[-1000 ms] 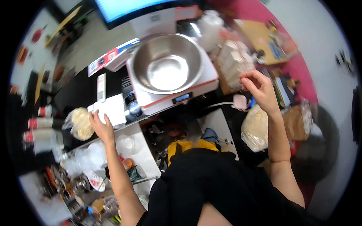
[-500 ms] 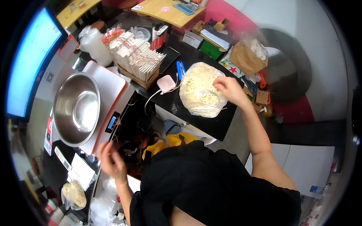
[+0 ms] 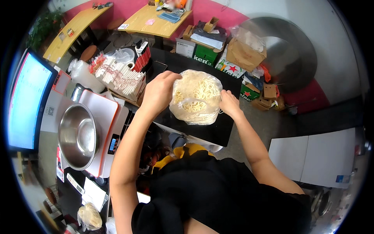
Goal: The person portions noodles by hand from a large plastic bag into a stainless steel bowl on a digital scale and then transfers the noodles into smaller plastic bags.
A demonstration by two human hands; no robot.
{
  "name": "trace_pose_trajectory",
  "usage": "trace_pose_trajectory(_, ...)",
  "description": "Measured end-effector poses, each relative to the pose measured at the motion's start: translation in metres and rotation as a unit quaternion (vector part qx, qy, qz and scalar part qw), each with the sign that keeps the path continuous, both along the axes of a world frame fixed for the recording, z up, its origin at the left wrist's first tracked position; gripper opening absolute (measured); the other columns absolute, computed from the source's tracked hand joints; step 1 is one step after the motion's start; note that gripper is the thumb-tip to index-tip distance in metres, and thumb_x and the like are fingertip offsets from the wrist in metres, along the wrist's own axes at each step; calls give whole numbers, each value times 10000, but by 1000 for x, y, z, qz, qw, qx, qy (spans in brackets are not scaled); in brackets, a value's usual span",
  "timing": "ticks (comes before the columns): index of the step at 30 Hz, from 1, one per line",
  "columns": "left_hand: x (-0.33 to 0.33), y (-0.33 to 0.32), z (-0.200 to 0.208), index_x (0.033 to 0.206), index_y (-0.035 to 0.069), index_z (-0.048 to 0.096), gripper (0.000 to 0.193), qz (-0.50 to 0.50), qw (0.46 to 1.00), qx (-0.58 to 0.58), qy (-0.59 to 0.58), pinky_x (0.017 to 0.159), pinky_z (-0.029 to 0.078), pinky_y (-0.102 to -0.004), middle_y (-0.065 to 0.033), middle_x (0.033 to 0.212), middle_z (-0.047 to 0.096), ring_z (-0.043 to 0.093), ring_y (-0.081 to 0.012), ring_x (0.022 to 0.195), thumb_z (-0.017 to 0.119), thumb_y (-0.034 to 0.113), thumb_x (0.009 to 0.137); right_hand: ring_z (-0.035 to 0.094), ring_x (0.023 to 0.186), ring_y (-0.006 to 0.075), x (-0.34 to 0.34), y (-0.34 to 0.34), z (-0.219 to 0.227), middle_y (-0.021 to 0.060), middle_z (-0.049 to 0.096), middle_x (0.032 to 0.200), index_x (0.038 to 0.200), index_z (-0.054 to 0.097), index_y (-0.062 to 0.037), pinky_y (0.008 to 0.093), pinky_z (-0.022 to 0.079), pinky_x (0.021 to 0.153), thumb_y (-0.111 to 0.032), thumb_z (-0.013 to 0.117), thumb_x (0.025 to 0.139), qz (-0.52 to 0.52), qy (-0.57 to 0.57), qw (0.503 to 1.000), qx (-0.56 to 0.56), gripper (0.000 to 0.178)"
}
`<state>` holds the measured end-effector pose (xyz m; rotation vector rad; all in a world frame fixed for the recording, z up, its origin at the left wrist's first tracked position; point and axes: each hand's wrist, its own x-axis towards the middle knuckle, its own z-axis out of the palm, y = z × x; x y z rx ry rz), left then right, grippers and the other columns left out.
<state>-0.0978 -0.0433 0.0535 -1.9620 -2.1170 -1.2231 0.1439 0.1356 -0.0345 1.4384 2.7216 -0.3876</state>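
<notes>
Clear bag of pale noodles [image 3: 196,98] sits just above frame centre, on the black counter [image 3: 218,130], w/ both hands on it. Left hand [image 3: 159,93] clasps the bag's 9 o'clock edge, thumb over the top; right hand [image 3: 230,103] pinches the 3 o'clock edge. Held from opposite sides, prob. to keep the slack plastic from sagging. At 10 o'clock of the bag: box of wrapped chopsticks [image 3: 120,78]. Further out at 8 o'clock: steel bowl [image 3: 78,135] on a white scale [image 3: 104,132], in easy reach. Cardboard boxes [image 3: 244,52] at 1 o'clock on the floor.
</notes>
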Motion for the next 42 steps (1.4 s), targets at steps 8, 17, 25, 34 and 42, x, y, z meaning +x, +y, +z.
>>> trace_pose_trajectory(8,5,38,-61,1200,192,642,483,-131,939,-180,264,1092,360,-380,-113,1401,478,447,-274,1312,696,80,734,659,869,423,-19,12,43,213,680,913,920,584,-9,510,528,743,-199,563,901,10,158,987,18,192)
trace_pose_trajectory(17,9,55,-93,955,178,698,187,-112,918,-161,345,1037,405,-362,-111,1321,532,504,-254,1246,625,192,784,650,975,376,-78,0,-1,213,644,1035,1111,588,11,462,534,805,-307,672,846,69,46,996,20,422)
trace_pose_trajectory(25,-10,61,-43,919,42,677,140,-14,990,-128,-62,802,516,-403,-131,1001,655,647,-331,926,668,84,785,634,898,349,-59,-20,81,146,630,964,1002,603,-20,407,505,769,-37,604,854,195,412,890,7,149)
trace_pose_trajectory(34,-17,107,-2,963,-28,668,213,21,972,-75,-224,673,493,-282,-95,759,673,623,-122,706,652,158,860,619,987,375,-64,-18,46,178,616,1031,1085,619,-9,418,506,827,-44,632,827,301,272,910,-84,261)
trace_pose_trajectory(42,8,117,7,948,-34,648,212,-10,969,-99,-227,675,488,-282,-71,760,652,595,-105,706,660,169,886,472,1227,414,-83,-30,-18,180,502,1297,1240,601,-104,669,366,979,-220,757,749,341,13,937,77,529)
